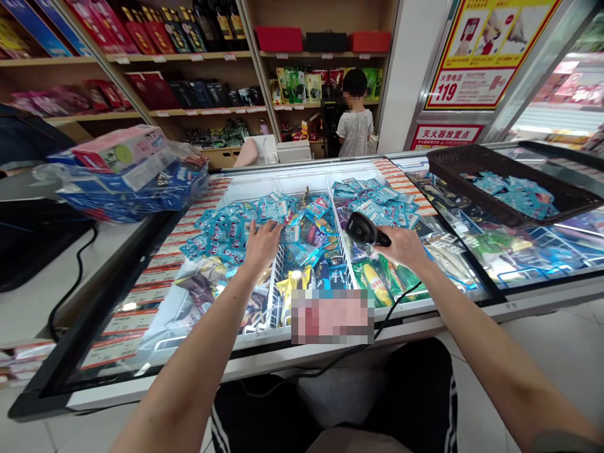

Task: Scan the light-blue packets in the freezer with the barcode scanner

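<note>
Clearly, both hands are at work over the glass top of a freezer [108, 395]. The left hand [263, 245] is palm down with its fingers spread, at the right side of a broad, loose pile of blue packets [221, 229]; it grips nothing that can be seen. The right hand [401, 246] is closed around the handle of a black scanner [361, 228], whose head points left, just in front of a smaller pile [387, 202] of matching packets. A black cable [401, 296] shows below the right wrist and runs down over the front edge. Between the two hands lie more blue wrappers, though it is hard to tell which are on the glass and which under it. Beneath the glass, white wire baskets [340, 233] hold yellow, green and purple wrappers. Orange-and-white labels [127, 314] line the left side. To the right, a brown tray [566, 182] holds further blue packets along its middle. At the far left corner sit boxes [123, 151] in clear plastic, beside a black device [38, 245] on a counter [28, 314]. Beyond the freezer, a person [356, 129] in a pale top stands near stocked shelves [198, 58], left of a red-and-yellow sign [486, 56].
</note>
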Motion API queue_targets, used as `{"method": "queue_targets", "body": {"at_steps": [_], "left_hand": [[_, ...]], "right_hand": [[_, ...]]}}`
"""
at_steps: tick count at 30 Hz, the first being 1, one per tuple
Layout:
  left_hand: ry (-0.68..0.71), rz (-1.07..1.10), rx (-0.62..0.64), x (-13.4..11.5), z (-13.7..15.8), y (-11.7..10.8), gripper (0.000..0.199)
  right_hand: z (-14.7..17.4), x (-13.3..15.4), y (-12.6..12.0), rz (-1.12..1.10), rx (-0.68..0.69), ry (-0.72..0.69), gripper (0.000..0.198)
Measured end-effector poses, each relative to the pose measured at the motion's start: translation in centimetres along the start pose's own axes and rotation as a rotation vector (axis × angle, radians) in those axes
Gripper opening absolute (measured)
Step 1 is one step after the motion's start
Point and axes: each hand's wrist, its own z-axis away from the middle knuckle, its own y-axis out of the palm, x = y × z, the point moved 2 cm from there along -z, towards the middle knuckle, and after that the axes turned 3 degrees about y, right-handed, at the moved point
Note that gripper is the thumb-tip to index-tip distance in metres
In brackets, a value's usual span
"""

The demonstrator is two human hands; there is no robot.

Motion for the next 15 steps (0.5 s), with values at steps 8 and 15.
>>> {"method": "queue_targets", "body": {"at_steps": [8,15], "left_hand": [[0.177,0.226,-0.026,-11.3,-6.9,0.0,0.049],[0.260,0.323,0.032,-22.1,-14.4,1.9,0.071]], "right_hand": [[0.0,-4.3,-1.1,-0.067,-0.180,0.370,0.039],[0.7,-8.2,-2.8,-0.158,-0.310,0.552,0.044]]}}
